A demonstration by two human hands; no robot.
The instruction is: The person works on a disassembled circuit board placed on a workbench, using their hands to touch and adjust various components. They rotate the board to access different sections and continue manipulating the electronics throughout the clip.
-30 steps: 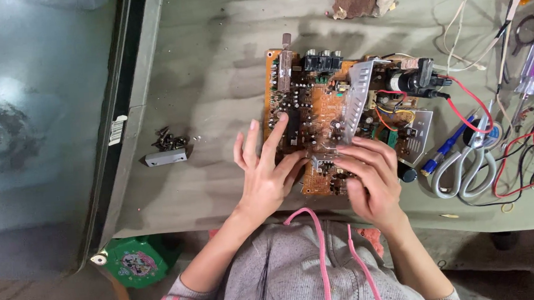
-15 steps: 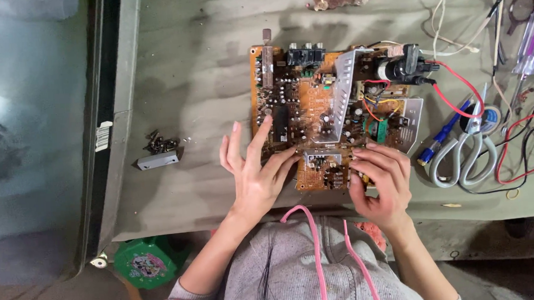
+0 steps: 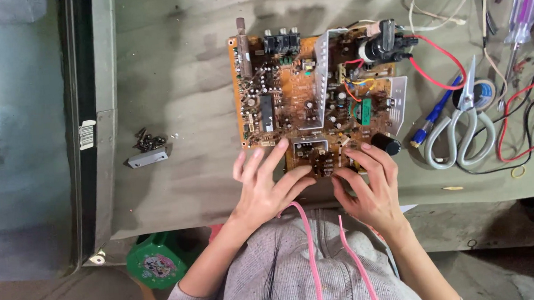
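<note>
An orange circuit board [image 3: 289, 100] crowded with components, metal heat sinks and red wires lies flat on the grey-green table [image 3: 178, 81]. My left hand [image 3: 268, 189] rests at the board's near edge, fingers spread, fingertips touching the near-left part of the board. My right hand [image 3: 369, 184] sits at the near-right edge, fingers curled onto a small section of components [image 3: 316, 156] beside a black round capacitor [image 3: 390, 143]. Neither hand lifts the board.
A pile of dark screws with a small metal bracket [image 3: 148, 151] lies to the left. White-handled scissors [image 3: 461, 127], a blue pen [image 3: 433, 117], a screwdriver [image 3: 519, 24] and tangled red and black wires [image 3: 524, 118] crowd the right. A green tub [image 3: 158, 262] stands below the table edge.
The view has shifted, so the board sits lower and more central. Both hands slid toward the board's near edge; my left fingers came off the board's middle.
</note>
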